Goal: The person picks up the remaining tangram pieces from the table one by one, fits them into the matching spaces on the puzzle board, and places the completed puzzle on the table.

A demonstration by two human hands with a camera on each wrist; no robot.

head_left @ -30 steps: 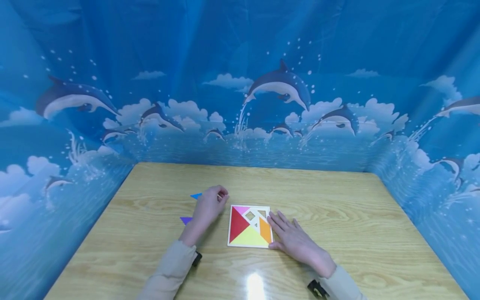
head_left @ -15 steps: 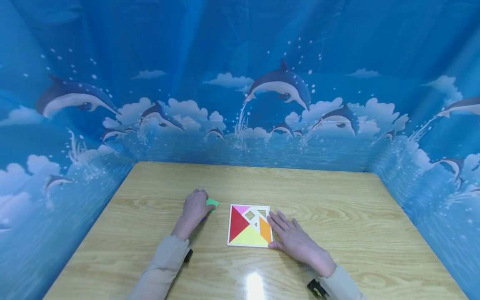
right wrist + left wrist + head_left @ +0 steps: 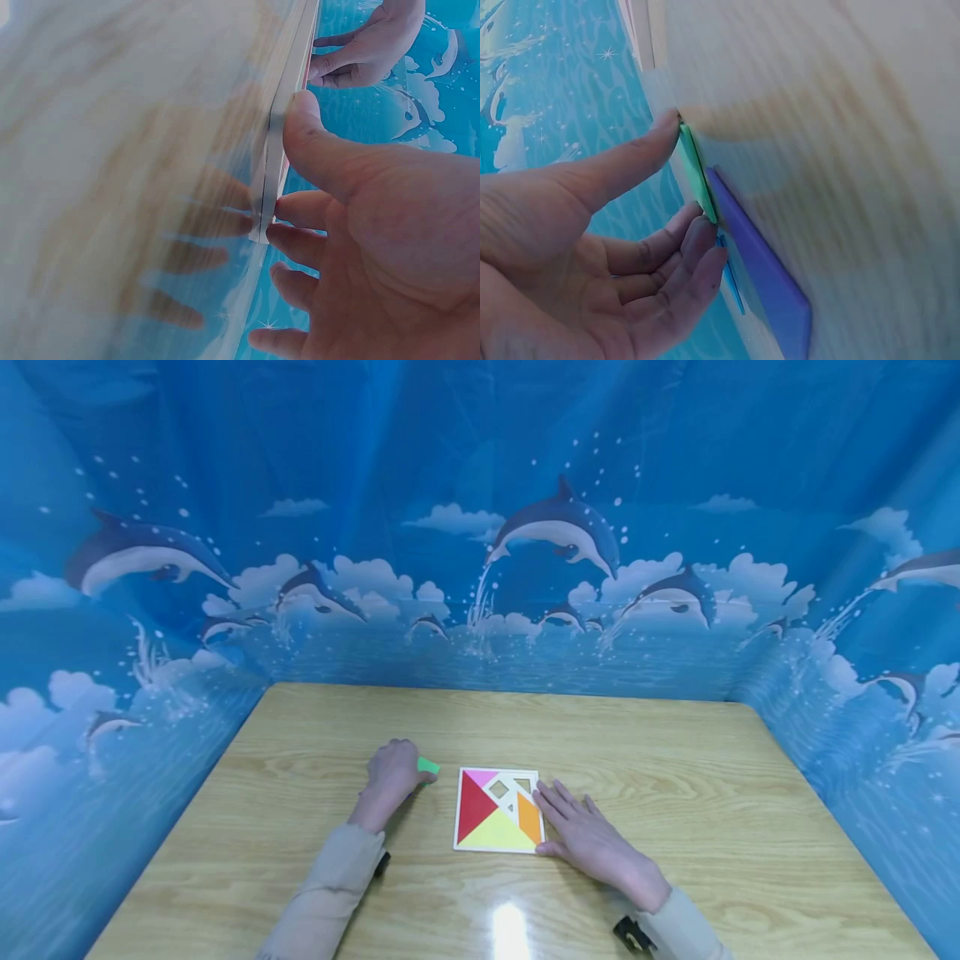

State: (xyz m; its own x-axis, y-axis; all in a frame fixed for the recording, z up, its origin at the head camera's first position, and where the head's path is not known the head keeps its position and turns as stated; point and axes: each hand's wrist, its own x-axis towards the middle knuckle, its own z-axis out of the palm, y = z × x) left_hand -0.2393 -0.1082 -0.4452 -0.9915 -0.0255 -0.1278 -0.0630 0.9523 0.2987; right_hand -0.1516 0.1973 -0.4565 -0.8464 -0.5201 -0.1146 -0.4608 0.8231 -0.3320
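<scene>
In the head view, my left hand is on the table, left of a square white tangram board. Between its thumb and fingertips it pinches a flat green tangram piece, partly hidden from above. Close beside that piece, a purple piece and a thin blue piece lie on the table in the left wrist view. The board carries red, yellow, pink and orange pieces. My right hand rests with straight fingers against the board's right edge.
The wood-grain table extends around the board on all sides. A blue curtain printed with dolphins stands behind it and along both sides. Cut-outs show in the board's upper right part.
My left hand has moved left and slightly down, away from the board's upper left, and the green piece now shows at its thumb. The right hand keeps its place.
</scene>
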